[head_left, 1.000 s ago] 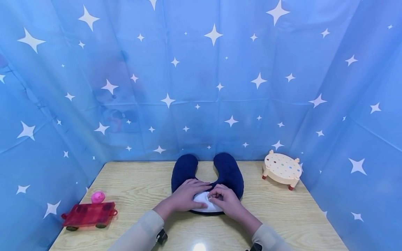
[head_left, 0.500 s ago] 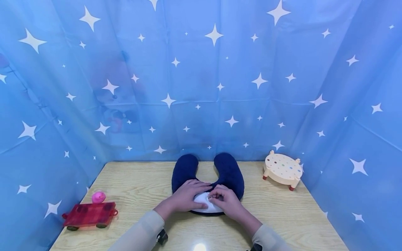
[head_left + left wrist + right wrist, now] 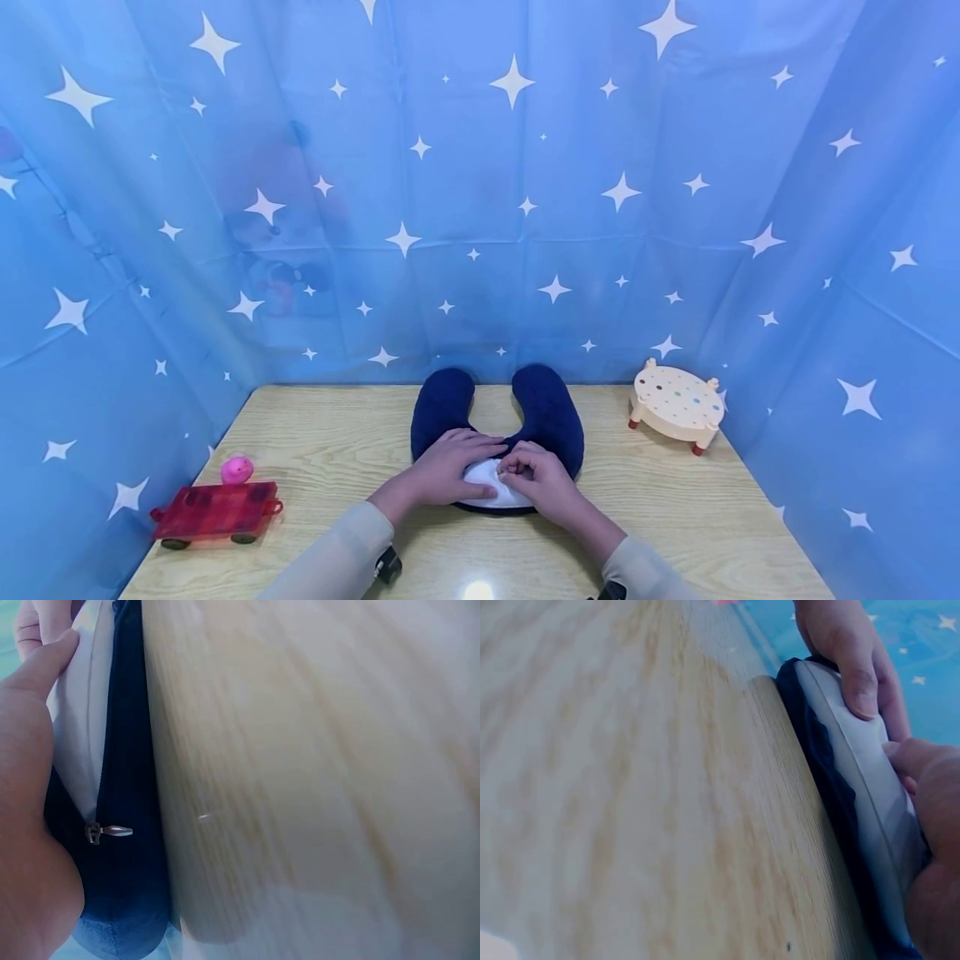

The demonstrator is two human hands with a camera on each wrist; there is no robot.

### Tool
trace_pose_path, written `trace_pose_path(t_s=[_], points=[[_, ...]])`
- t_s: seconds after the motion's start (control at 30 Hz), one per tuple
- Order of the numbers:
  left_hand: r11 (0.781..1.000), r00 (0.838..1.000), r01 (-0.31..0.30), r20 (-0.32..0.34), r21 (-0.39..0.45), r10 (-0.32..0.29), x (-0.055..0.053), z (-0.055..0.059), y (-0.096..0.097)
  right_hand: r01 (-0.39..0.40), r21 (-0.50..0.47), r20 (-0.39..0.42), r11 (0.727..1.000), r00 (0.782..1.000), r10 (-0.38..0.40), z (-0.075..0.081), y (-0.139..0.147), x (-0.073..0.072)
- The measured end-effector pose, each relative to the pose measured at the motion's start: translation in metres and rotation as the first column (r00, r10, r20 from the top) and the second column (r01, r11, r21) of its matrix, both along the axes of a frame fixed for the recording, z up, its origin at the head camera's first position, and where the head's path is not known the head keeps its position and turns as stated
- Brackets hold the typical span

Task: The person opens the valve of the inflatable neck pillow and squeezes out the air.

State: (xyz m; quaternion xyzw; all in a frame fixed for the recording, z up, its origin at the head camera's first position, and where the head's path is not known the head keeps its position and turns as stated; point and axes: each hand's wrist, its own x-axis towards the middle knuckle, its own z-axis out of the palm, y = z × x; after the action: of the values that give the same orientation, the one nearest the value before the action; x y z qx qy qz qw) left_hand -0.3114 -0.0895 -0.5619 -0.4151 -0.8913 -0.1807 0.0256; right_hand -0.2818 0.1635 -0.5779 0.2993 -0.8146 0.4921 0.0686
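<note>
A navy U-shaped neck pillow (image 3: 552,408) lies on the table, its two ends toward the curtain. Along its near curve the cover gapes and white inner lining (image 3: 480,473) shows. My left hand (image 3: 448,468) rests on the pillow's left side, fingers extended over the top and thumb on the white. With curled fingers, my right hand (image 3: 542,483) pinches at the white lining; the exact pinch is partly hidden. In the left wrist view, a metal zipper pull (image 3: 116,831) sits at one end of the opening. The right wrist view shows both thumbs against the white lining (image 3: 877,795).
A red see-through toy cart (image 3: 216,510) stands at the table's left edge, a small pink round toy (image 3: 237,470) just behind it. At the back right is a cream spotted toy stool (image 3: 678,402) with red-tipped legs. A blue starred curtain (image 3: 480,200) surrounds the wooden table (image 3: 337,417).
</note>
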Motion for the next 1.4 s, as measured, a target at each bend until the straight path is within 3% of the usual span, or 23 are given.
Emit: trace_pose_path(t_s=[0.87, 1.4], points=[[1.0, 1.0, 0.002, 0.011, -0.004, -0.002, 0.0, -0.0001, 0.0004, 0.005, 0.034, -0.012, 0.999, 1.0, -0.004, -0.0014, -0.0004, -0.0005], [1.0, 0.999, -0.001, 0.052, 0.005, 0.001, -0.0011, -0.001, 0.0005, 0.022, 0.044, 0.013, 0.999, 1.0, -0.022, -0.0031, -0.0009, -0.002]])
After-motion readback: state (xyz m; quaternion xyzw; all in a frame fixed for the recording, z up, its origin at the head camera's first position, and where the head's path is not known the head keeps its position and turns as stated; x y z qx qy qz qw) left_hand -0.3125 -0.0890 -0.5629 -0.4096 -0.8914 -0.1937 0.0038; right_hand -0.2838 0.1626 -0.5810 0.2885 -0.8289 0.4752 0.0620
